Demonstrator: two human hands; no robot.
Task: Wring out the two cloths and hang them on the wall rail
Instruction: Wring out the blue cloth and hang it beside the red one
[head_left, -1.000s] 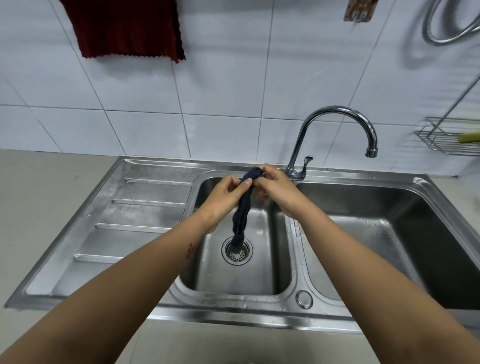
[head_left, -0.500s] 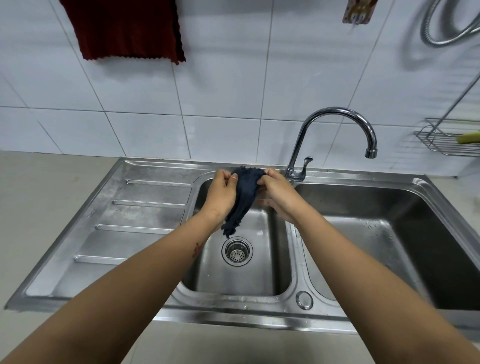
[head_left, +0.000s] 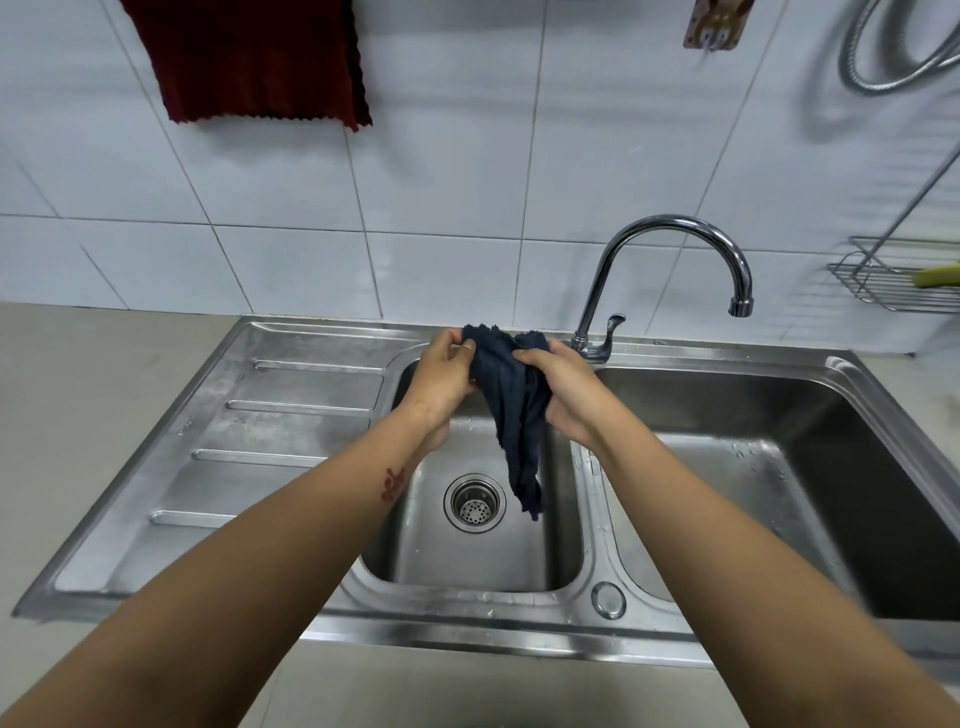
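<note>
A: Where is the dark cloth (head_left: 511, 400)?
B: Over the left basin (head_left: 467, 545). The left hand (head_left: 441, 382) and the right hand (head_left: 563, 392) both pinch its top; it hangs down.
A: And the red cloth (head_left: 254, 57)?
B: On the wall.

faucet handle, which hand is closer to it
Right. The right hand grips the dark cloth just left of the faucet handle; the left hand holds the cloth's other side, farther left.

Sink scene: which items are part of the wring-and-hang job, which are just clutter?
Job: dark blue cloth, held by left hand and right hand; red cloth hanging on the wall.
Clutter: faucet, wire rack, hose, drain strainer.
</note>
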